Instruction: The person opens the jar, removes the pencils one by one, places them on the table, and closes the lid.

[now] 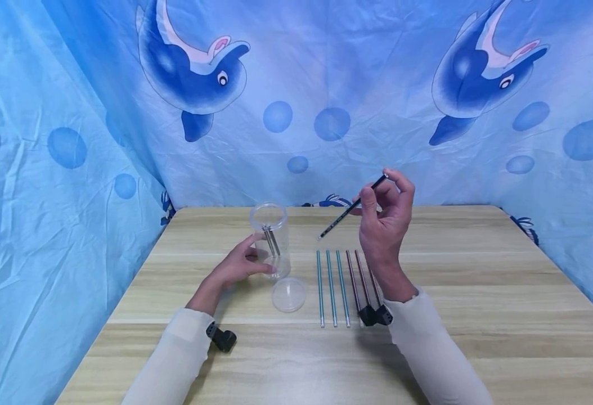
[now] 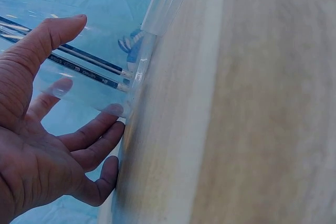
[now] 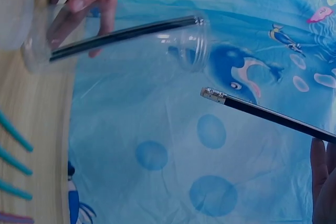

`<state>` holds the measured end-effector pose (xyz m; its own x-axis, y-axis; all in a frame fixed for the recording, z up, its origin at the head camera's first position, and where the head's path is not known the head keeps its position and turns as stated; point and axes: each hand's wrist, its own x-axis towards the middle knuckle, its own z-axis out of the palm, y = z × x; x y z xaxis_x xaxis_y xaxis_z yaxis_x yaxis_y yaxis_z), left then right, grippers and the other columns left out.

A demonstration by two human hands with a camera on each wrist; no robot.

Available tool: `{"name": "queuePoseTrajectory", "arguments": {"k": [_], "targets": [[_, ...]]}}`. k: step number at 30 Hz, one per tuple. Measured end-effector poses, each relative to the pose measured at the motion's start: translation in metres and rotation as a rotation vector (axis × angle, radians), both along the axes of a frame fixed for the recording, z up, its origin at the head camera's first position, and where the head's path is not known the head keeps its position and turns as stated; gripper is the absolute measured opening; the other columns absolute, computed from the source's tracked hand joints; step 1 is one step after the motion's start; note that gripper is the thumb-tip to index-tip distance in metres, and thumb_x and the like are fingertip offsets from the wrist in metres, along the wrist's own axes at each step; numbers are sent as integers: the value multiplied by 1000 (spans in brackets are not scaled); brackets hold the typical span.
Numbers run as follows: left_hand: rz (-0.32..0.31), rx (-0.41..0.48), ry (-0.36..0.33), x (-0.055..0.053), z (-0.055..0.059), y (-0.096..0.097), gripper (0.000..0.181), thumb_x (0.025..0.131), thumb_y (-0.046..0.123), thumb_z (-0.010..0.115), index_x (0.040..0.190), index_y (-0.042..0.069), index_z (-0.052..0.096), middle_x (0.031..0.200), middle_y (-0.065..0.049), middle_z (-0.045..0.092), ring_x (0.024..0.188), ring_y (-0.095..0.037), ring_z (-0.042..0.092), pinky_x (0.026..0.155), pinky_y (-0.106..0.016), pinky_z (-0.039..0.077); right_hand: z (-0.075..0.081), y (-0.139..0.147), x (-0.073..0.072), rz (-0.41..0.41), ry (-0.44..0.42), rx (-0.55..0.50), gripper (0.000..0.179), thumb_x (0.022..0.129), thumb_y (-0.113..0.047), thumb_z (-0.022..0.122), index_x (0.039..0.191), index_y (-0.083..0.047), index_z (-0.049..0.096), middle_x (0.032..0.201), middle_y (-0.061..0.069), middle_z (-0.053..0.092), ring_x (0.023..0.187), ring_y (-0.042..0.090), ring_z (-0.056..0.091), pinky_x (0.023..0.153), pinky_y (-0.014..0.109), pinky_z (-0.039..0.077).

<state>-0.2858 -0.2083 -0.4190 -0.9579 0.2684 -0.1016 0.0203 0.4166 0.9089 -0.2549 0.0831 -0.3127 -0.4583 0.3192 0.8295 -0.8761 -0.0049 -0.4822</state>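
Note:
My left hand [image 1: 238, 264] grips a clear plastic jar [image 1: 282, 264] low on its side, thumb and fingers on either side of it. The jar stands upright and uncovered on the table, and two dark pencils [image 2: 86, 69] lean inside, their eraser ends at the bottom. To the right, my right hand [image 1: 387, 219] is raised above the table and pinches a black pencil [image 1: 344, 216] near its upper end. That pencil slants down to the left, its metal-banded eraser end [image 3: 212, 94] pointing toward the jar side.
A round clear lid [image 1: 289, 294] lies in front of the jar. Three teal pencils [image 1: 332, 287] lie in a row on the wooden table [image 1: 479, 270]. Beside them several dark reddish pencils [image 1: 361, 278] lie partly under my right wrist. A blue dolphin-print cloth [image 1: 327, 67] hangs behind.

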Motion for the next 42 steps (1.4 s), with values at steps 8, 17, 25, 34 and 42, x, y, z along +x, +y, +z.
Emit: {"name": "queuePoseTrajectory", "arguments": {"k": [8, 17, 25, 34, 42], "targets": [[3, -4, 7, 0, -1, 0, 79, 78, 19, 87, 146, 23, 45, 137, -24, 51, 127, -42, 47, 87, -51, 46, -14, 29, -2, -72, -90, 89, 39, 99, -1, 58, 136, 0, 45, 90, 3, 59, 78, 21, 62, 60, 25, 56], [-11, 41, -20, 1, -3, -1, 82, 80, 15, 84, 149, 21, 41, 139, -26, 49, 128, -43, 45, 88, -52, 45, -26, 57, -7, -104, -226, 255, 41, 96, -1, 63, 135, -2, 51, 89, 6, 59, 73, 13, 63, 53, 26, 55], [-1, 17, -8, 1, -1, 0, 80, 80, 17, 85, 147, 22, 43, 136, -23, 53, 126, -41, 49, 86, -49, 46, -24, 75, -3, -97, -445, 497, 39, 95, 2, 64, 132, 3, 52, 85, 21, 64, 66, 20, 63, 49, 34, 55], [6, 7, -11, 0, -2, 0, 79, 80, 18, 85, 147, 22, 43, 137, -23, 52, 127, -42, 47, 86, -49, 46, -56, 109, -30, 88, -763, 726, 39, 100, -17, 63, 135, -9, 51, 95, 19, 64, 73, 23, 62, 56, 47, 57], [-1, 6, -19, -3, -1, 1, 80, 81, 10, 82, 149, 14, 40, 139, -30, 48, 128, -48, 44, 87, -53, 46, -80, 124, -42, 129, -919, 846, 37, 100, -18, 63, 131, -2, 50, 92, 18, 60, 69, 30, 59, 58, 49, 56]]}}
